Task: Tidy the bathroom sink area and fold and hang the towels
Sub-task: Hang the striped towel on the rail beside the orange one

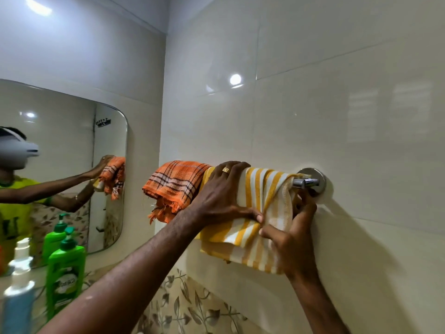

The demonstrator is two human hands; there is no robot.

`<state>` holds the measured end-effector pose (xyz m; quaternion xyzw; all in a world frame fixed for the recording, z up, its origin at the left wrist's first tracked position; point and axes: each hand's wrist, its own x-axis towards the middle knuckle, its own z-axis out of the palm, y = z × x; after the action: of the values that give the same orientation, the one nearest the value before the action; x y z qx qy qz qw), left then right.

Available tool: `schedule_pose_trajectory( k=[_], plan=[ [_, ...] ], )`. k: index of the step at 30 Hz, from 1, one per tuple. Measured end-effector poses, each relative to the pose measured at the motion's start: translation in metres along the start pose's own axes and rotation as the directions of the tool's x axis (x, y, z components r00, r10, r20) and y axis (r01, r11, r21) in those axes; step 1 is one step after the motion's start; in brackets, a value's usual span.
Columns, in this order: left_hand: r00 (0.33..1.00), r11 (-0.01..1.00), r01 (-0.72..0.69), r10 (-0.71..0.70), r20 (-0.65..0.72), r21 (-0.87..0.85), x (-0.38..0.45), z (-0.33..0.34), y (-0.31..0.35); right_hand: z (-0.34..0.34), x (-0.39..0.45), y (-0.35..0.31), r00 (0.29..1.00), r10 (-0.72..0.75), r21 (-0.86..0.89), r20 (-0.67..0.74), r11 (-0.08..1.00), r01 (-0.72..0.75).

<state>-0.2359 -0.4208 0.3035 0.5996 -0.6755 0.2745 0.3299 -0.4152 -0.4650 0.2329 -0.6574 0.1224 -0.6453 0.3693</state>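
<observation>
A yellow and white striped towel point(250, 235) hangs folded over a chrome towel rail point(305, 182) on the tiled wall. My left hand point(224, 196) lies over the top of it, fingers curled over the rail and thumb pinching the cloth. My right hand point(292, 233) grips the towel's right edge from below, close to the round chrome wall mount point(319, 175). An orange checked towel point(173, 186) with a frayed hem hangs folded on the rail just left of my left hand. Most of the rail is hidden under the two towels.
A mirror point(72, 145) on the left wall reflects the person and the orange towel. Below it stand a green pump bottle point(65, 271) and a white and blue pump bottle point(18, 292) on the counter. A leaf-patterned tile band point(192, 307) runs under the rail.
</observation>
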Motion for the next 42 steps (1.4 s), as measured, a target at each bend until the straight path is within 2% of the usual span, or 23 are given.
schedule_pose_trajectory(
  k=[3, 6, 12, 15, 20, 24, 26, 28, 30, 33, 37, 40, 42],
  plan=[
    [1.000, 1.000, 0.010, -0.010, -0.004, 0.008, -0.001, 0.001, 0.000, -0.006, 0.006, 0.004, 0.979, 0.098, -0.145, 0.178, 0.987, -0.072],
    [1.000, 1.000, 0.002, -0.001, -0.028, 0.018, -0.004, 0.006, 0.001, -0.007, 0.006, 0.012, 0.968, 0.154, -0.294, 0.196, 0.951, -0.092],
    [0.988, 1.000, 0.012, -0.010, -0.151, 0.017, -0.031, 0.026, 0.008, -0.006, 0.007, 0.032, 0.954, 0.200, -0.253, 0.222, 0.957, -0.142],
    [0.983, 0.995, 0.090, -0.094, -0.155, -0.033, -0.059, 0.043, 0.013, -0.004, 0.005, 0.034, 0.953, 0.196, -0.201, 0.232, 0.968, -0.150],
    [0.964, 0.964, 0.251, -0.257, -0.065, -0.087, -0.112, 0.058, 0.022, -0.003, -0.007, 0.038, 0.987, 0.088, -0.096, 0.135, 0.993, -0.075],
    [0.959, 0.960, 0.279, -0.279, -0.055, -0.006, -0.157, 0.051, 0.017, 0.003, -0.041, 0.055, 0.995, 0.012, 0.019, -0.104, 1.000, -0.010],
    [0.950, 0.951, 0.308, -0.306, -0.059, 0.014, -0.182, 0.042, 0.010, 0.012, -0.071, 0.071, 0.973, 0.029, 0.060, -0.231, 0.998, -0.015],
    [0.938, 0.938, 0.345, -0.343, -0.057, 0.032, -0.207, 0.031, 0.001, 0.025, -0.103, 0.081, 0.950, 0.133, 0.140, -0.284, 0.985, -0.096],
    [0.925, 0.925, 0.378, -0.375, -0.059, 0.051, -0.231, 0.019, -0.011, 0.045, -0.135, 0.089, 0.948, 0.206, 0.193, -0.244, 0.968, -0.161],
    [0.899, 0.898, 0.437, -0.434, -0.049, 0.054, -0.270, 0.001, -0.033, 0.085, -0.171, 0.105, 0.966, 0.225, 0.199, -0.127, 0.960, -0.197],
    [0.859, 0.853, 0.512, -0.508, -0.064, 0.102, -0.326, -0.019, -0.062, 0.149, -0.212, 0.125, 0.945, 0.314, 0.104, 0.086, 0.941, -0.322],
    [0.819, 0.810, 0.573, -0.569, -0.068, 0.128, -0.377, -0.032, -0.086, 0.203, -0.248, 0.130, 0.908, 0.336, 0.004, 0.249, 0.937, -0.348],
    [0.788, 0.778, 0.615, -0.613, -0.059, 0.128, -0.410, -0.041, -0.098, 0.235, -0.271, 0.123, 0.892, 0.331, -0.040, 0.308, 0.941, -0.336]
  ],
)
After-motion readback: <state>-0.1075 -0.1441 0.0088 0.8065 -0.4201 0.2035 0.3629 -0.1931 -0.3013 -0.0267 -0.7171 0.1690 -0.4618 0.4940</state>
